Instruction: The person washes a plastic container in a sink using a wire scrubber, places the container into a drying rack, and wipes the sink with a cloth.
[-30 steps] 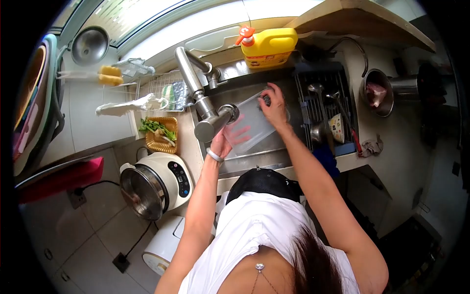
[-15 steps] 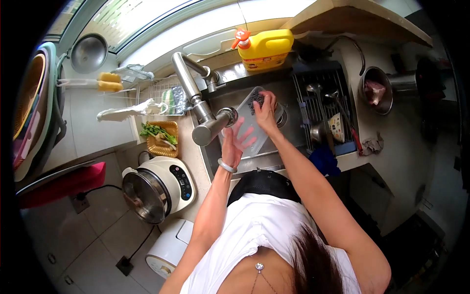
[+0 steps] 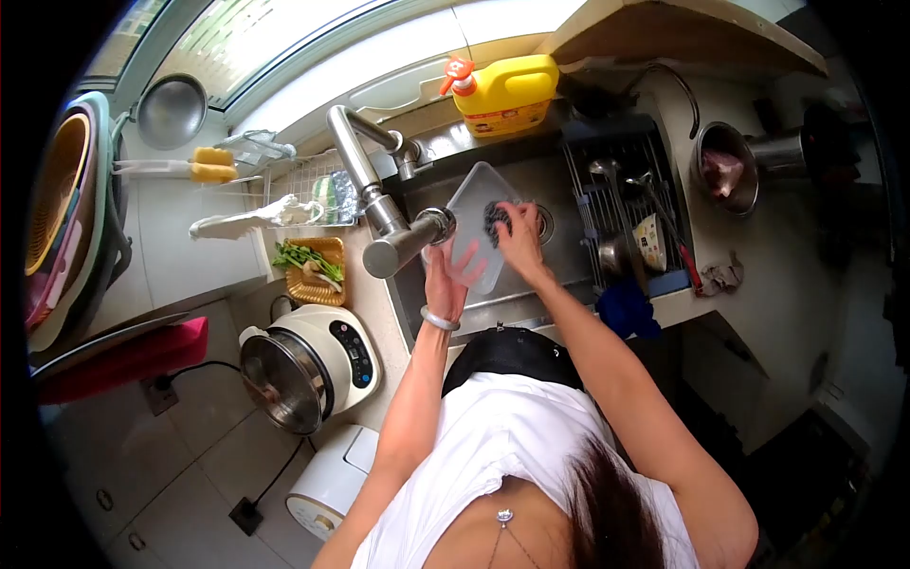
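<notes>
Over the sink (image 3: 559, 299), a translucent plastic container (image 3: 474, 194) with rounded corners is held at a tilt; its depth is hard to make out. My left hand (image 3: 448, 280) supports its near left edge, fingers spread against the plastic, a pale bangle on the wrist. A dark grey steel wool scourer (image 3: 497, 222) is gripped in my right hand (image 3: 521, 237) and pressed against the container's surface. Just above my left hand is the metal faucet (image 3: 408, 242), its spout end partly covering the container's left side.
A drying rack (image 3: 588, 228) with ladles stands at the sink's right. Behind is a yellow detergent jug (image 3: 507, 100). To the left are a basket of greens (image 3: 313, 275) and an electric pot (image 3: 313, 365). A steel pan with meat (image 3: 723, 175) sits far right.
My right hand and the scourer have moved down toward me across the container. The container has turned slightly and shifted left. My left hand stays nearly in place.
</notes>
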Demonstrator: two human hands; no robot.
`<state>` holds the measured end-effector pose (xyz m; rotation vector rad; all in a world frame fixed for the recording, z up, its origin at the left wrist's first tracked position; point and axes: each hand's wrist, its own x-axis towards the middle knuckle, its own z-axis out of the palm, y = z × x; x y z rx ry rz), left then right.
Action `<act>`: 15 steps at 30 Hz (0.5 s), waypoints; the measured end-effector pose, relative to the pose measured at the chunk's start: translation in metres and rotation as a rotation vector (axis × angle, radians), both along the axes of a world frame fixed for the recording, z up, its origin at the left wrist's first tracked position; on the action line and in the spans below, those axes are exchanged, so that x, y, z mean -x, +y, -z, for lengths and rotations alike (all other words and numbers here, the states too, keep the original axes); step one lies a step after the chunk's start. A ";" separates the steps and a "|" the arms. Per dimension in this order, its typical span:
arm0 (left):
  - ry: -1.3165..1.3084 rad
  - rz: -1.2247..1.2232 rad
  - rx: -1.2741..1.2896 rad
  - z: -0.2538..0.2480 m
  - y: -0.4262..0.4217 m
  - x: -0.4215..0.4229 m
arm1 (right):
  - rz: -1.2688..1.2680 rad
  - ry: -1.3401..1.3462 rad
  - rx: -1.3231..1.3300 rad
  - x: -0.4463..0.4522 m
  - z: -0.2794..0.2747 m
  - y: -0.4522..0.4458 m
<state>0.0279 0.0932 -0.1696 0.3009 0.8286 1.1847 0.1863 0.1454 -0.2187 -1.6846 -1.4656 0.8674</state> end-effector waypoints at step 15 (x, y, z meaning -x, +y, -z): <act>0.080 0.057 0.025 -0.020 -0.001 -0.013 | 0.224 -0.018 -0.009 -0.015 -0.001 0.031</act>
